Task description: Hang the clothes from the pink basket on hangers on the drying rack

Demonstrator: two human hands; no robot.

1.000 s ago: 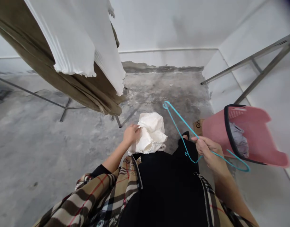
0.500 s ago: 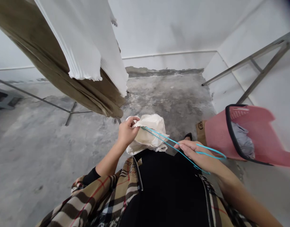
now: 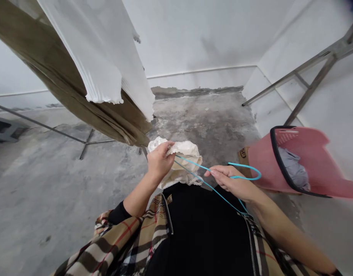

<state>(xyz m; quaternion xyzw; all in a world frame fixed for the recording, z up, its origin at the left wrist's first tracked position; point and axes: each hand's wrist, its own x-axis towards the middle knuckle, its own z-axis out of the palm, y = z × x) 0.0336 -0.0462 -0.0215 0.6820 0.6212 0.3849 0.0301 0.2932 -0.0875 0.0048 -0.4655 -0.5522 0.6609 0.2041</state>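
A cream-white garment (image 3: 186, 148) with a ruffled, lacy edge hangs bunched in front of my black top. My left hand (image 3: 161, 161) is closed on its upper edge, thumb and fingers pinching the cloth. A thin blue clothes hanger (image 3: 245, 178) runs across to the garment, its far end inside the opening beside my left fingers. My right hand (image 3: 232, 181) is closed around the hanger, with the curved hook showing beyond the hand. The garment's exact kind cannot be made out.
A pink laundry basket (image 3: 263, 165) with grey cloth (image 3: 293, 168) inside sits on a cardboard box (image 3: 243, 156) at the right. White clothing (image 3: 104, 57) and brown trousers (image 3: 78, 103) hang at the upper left. Metal rack legs (image 3: 311, 86) stand near the right wall.
My right hand has shifted left, closer to the garment, and the hanger's end sits further inside it. The hanger has turned so its hook shows as a wider curve.
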